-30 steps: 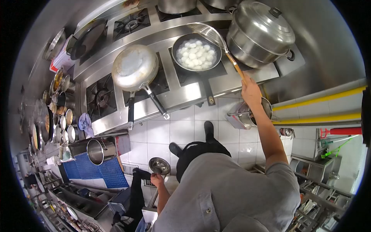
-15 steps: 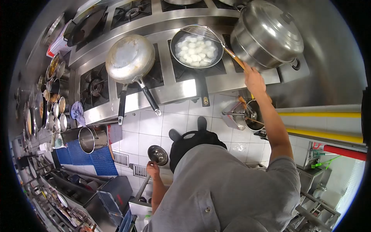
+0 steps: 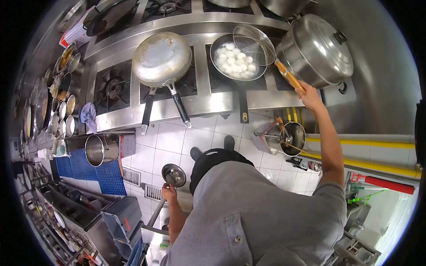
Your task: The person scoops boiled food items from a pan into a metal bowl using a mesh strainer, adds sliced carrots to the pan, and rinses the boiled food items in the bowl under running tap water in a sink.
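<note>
My right hand (image 3: 310, 95) is wrapped round the wooden handle of a wire mesh strainer (image 3: 250, 42). The strainer's round mesh head is tilted over the right rim of a frying pan (image 3: 243, 104). White round balls (image 3: 235, 61) sit clustered in cloudy liquid inside that pan. Low on the left, my left hand (image 3: 169, 192) grips the edge of a small metal bowl (image 3: 173, 175), held over the floor. A little of something shiny or wet seems to lie in the bowl; I cannot tell what.
Two pans lie rim to rim, the upper one upside down (image 3: 162, 57), on the stove (image 3: 208, 104). A large lidded steamer pot (image 3: 310, 53) stands right of the strainer. Below the stove's edge is a metal bucket (image 3: 293, 138) with utensils. An open pot (image 3: 101, 150) stands at left.
The strainer has swung from lying across the pan's far rim to a steeper tilt at its right side. My right hand has moved right and slightly down. The whole view has shifted a little.
</note>
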The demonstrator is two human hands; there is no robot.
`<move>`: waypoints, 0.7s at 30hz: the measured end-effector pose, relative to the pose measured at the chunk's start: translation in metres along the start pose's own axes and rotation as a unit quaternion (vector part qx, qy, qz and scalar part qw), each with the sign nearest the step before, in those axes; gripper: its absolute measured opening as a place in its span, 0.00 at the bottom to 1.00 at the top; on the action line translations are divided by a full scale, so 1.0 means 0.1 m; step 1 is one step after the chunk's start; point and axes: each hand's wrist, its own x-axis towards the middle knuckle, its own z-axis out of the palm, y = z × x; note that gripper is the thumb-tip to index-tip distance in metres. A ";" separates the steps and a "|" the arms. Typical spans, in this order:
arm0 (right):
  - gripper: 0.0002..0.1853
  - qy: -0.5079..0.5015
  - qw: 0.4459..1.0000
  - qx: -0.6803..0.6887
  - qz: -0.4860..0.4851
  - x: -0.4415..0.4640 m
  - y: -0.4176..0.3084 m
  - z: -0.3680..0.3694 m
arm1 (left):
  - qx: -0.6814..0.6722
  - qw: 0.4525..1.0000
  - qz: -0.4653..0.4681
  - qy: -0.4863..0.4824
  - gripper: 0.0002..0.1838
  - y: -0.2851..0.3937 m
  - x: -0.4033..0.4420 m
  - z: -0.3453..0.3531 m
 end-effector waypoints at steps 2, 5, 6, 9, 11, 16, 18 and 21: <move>0.25 -0.058 0.996 0.036 0.051 0.02 -0.15 -0.22 | 0.007 1.000 0.000 -0.008 0.13 0.06 0.01 -0.01; 0.21 -0.168 0.957 0.169 0.165 -0.05 -0.32 -0.40 | -0.008 0.999 -0.050 -0.018 0.13 0.14 -0.05 -0.03; 0.19 -0.190 0.944 0.208 0.170 -0.06 -0.31 -0.40 | -0.028 0.997 -0.065 -0.006 0.13 0.13 -0.06 -0.02; 0.19 -0.230 0.917 0.271 0.182 -0.09 -0.31 -0.38 | -0.044 0.997 -0.068 0.009 0.13 0.08 -0.09 -0.02; 0.21 -0.249 0.902 0.297 0.192 -0.11 -0.33 -0.35 | -0.039 0.998 -0.053 0.009 0.13 0.01 -0.11 -0.02; 0.13 -0.284 0.858 0.372 0.212 -0.19 -0.47 -0.20 | -0.062 0.998 0.000 0.026 0.14 -0.08 -0.17 -0.05; 0.12 -0.290 0.849 0.388 0.211 -0.22 -0.54 -0.21 | -0.082 0.995 -0.044 0.027 0.14 -0.10 -0.20 -0.03; 0.12 -0.283 0.836 0.421 0.211 -0.19 -0.53 -0.08 | -0.082 0.994 -0.059 0.038 0.14 -0.23 -0.22 0.04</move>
